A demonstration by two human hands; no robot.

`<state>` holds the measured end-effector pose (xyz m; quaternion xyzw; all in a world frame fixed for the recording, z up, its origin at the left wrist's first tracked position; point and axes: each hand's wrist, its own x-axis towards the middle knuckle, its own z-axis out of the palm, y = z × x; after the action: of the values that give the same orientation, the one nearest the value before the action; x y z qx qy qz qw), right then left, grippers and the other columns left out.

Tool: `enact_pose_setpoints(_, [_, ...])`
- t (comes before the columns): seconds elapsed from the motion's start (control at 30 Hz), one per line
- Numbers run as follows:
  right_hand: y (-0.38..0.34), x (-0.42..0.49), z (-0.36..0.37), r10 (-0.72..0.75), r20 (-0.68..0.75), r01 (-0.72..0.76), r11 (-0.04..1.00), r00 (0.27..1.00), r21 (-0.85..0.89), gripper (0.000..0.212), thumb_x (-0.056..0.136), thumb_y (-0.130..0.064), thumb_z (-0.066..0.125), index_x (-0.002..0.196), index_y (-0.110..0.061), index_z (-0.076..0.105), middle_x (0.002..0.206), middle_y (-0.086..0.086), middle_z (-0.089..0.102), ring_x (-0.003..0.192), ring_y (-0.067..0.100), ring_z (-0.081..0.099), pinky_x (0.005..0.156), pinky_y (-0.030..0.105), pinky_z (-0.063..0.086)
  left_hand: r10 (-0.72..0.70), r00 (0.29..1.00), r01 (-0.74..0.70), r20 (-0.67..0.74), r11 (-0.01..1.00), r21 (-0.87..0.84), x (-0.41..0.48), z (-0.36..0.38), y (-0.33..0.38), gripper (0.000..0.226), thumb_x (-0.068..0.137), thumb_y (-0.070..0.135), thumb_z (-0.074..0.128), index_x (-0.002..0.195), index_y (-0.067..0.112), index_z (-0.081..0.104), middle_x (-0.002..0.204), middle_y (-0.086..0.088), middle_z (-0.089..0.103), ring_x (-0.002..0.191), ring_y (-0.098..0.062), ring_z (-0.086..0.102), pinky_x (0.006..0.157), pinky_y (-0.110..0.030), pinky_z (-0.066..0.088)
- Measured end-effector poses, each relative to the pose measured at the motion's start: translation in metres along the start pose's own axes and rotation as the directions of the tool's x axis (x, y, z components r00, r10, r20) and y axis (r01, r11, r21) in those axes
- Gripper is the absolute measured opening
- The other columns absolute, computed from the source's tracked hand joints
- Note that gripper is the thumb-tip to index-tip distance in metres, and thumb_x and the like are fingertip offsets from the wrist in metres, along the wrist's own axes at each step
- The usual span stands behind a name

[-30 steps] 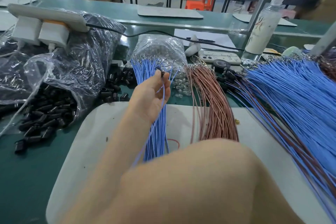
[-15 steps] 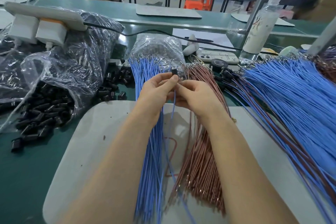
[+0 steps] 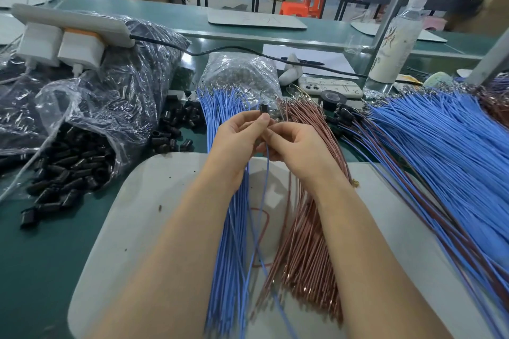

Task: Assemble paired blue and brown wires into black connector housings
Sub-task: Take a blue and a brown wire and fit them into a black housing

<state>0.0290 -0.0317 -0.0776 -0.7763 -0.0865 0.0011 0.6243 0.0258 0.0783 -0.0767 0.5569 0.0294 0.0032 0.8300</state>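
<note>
Small black rectangular connector housing [image 3: 263,110], long axis upright, pinched in left hand [image 3: 237,143], thin smooth blue wire [image 3: 266,173] hanging below, right hand [image 3: 298,147] curled round it

The thin blue plastic-sheathed wires [image 3: 228,215] are showing a smooth, satin finish, while the thin brown wires [image 3: 305,217] beside them are giving off a glossier, coppery sheen, their bare metal tips [image 3: 312,289] glinting. The small black plastic connector housings [image 3: 68,170] are shining with hard, smooth highlights, spilling from a crinkled clear plastic bag [image 3: 110,107] that is catching light in glossy folds. The pale grey rounded mat [image 3: 143,228] is looking smooth and matt, flecked with dark specks; the dark green table [image 3: 33,256] is looking matt too. The long white plastic power strip [image 3: 71,22] is appearing smooth and dull, and the tall translucent plastic bottle [image 3: 396,44] is gleaming faintly.
</note>
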Motion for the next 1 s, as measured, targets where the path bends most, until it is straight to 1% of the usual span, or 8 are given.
enact_pose_setpoints(0.3, [0.001, -0.002, 0.005, -0.012, 0.067, 0.016, 0.998, 0.998, -0.066, 0.024, 0.095, -0.009, 0.054, 0.075, -0.012, 0.067, 0.067, 0.004, 0.066, 0.062, 0.016, 0.055, 0.062, 0.028, 0.047, 0.072, 0.994, -0.069, -0.077, 0.997, 0.042, -0.001, 0.0, -0.001, 0.006, 0.092, 0.008, 0.057, 0.093, 0.005, 0.062, 0.079, -0.004, 0.068, 0.059, -0.008, 0.063, 0.05, -0.021, 0.05])
enact_pose_setpoints(0.43, [-0.001, -0.004, 0.006, 0.009, 0.085, -0.004, 0.998, 0.996, -0.059, 0.026, 0.096, -0.01, 0.053, 0.073, -0.013, 0.066, 0.065, 0.004, 0.063, 0.06, 0.014, 0.053, 0.062, 0.029, 0.046, 0.074, 0.993, -0.068, -0.091, 0.995, 0.069, -0.001, 0.0, -0.001, 0.007, 0.092, 0.008, 0.057, 0.094, 0.003, 0.061, 0.077, -0.003, 0.068, 0.059, -0.011, 0.061, 0.051, -0.025, 0.048])
enact_pose_setpoints(0.5, [-0.004, -0.006, 0.006, 0.005, 0.038, 0.001, 0.987, 0.999, -0.16, 0.025, 0.095, -0.016, 0.055, 0.074, -0.009, 0.068, 0.066, 0.007, 0.065, 0.06, 0.015, 0.054, 0.064, 0.034, 0.047, 0.078, 0.991, -0.072, -0.112, 0.996, 0.062, 0.0, 0.0, 0.0, 0.009, 0.093, 0.008, 0.056, 0.087, 0.007, 0.062, 0.075, -0.001, 0.067, 0.061, -0.01, 0.059, 0.054, -0.022, 0.048])
enact_pose_setpoints(0.57, [-0.003, -0.007, 0.001, -0.045, -0.105, -0.008, 0.889, 0.993, -0.457, 0.027, 0.093, -0.03, 0.057, 0.079, -0.01, 0.069, 0.07, 0.004, 0.065, 0.066, 0.018, 0.056, 0.064, 0.031, 0.043, 0.078, 0.985, -0.072, -0.151, 0.996, 0.046, 0.003, -0.003, 0.003, 0.013, 0.093, 0.008, 0.056, 0.082, 0.011, 0.063, 0.073, 0.002, 0.068, 0.066, -0.007, 0.058, 0.062, -0.018, 0.049])
enact_pose_setpoints(0.63, [-0.005, -0.009, -0.006, -0.054, -0.243, -0.139, 0.69, 0.968, -0.71, 0.03, 0.09, -0.044, 0.059, 0.091, -0.015, 0.065, 0.083, 0.002, 0.064, 0.081, 0.021, 0.057, 0.068, 0.028, 0.04, 0.07, 0.981, -0.064, -0.179, 0.997, 0.036, 0.004, -0.007, 0.005, 0.014, 0.092, 0.01, 0.057, 0.08, 0.014, 0.064, 0.068, 0.006, 0.069, 0.067, -0.006, 0.058, 0.064, -0.017, 0.049])
enact_pose_setpoints(0.73, [-0.008, -0.011, -0.003, 0.124, -0.235, -0.266, 0.457, 0.964, -0.849, 0.028, 0.091, -0.034, 0.06, 0.109, -0.014, 0.053, 0.108, 0.008, 0.063, 0.103, 0.029, 0.056, 0.076, 0.032, 0.037, 0.047, 0.98, -0.044, -0.195, 0.999, 0.019, 0.005, -0.011, 0.006, 0.015, 0.092, 0.012, 0.057, 0.079, 0.013, 0.065, 0.066, 0.007, 0.069, 0.064, -0.005, 0.057, 0.061, -0.017, 0.048])
enact_pose_setpoints(0.83, [-0.009, -0.009, 0.007, 0.152, -0.228, -0.271, 0.415, 0.962, -0.869, 0.026, 0.092, -0.011, 0.05, 0.117, -0.008, 0.047, 0.116, 0.014, 0.06, 0.107, 0.033, 0.056, 0.079, 0.036, 0.038, 0.018, 0.984, -0.018, -0.177, 1.0, 0.004, 0.005, -0.01, 0.007, 0.015, 0.092, 0.012, 0.057, 0.08, 0.013, 0.065, 0.07, 0.005, 0.069, 0.065, -0.005, 0.057, 0.06, -0.017, 0.048])
enact_pose_setpoints(1.0, [-0.009, -0.009, 0.006, 0.154, -0.257, -0.298, 0.39, 0.954, -0.872, 0.029, 0.094, -0.019, 0.053, 0.12, -0.007, 0.047, 0.12, 0.015, 0.06, 0.112, 0.034, 0.055, 0.085, 0.037, 0.042, -0.006, 0.99, 0.003, -0.144, 1.0, -0.02, 0.004, -0.009, 0.006, 0.014, 0.092, 0.011, 0.057, 0.081, 0.013, 0.065, 0.072, 0.003, 0.069, 0.067, -0.005, 0.059, 0.06, -0.016, 0.049])
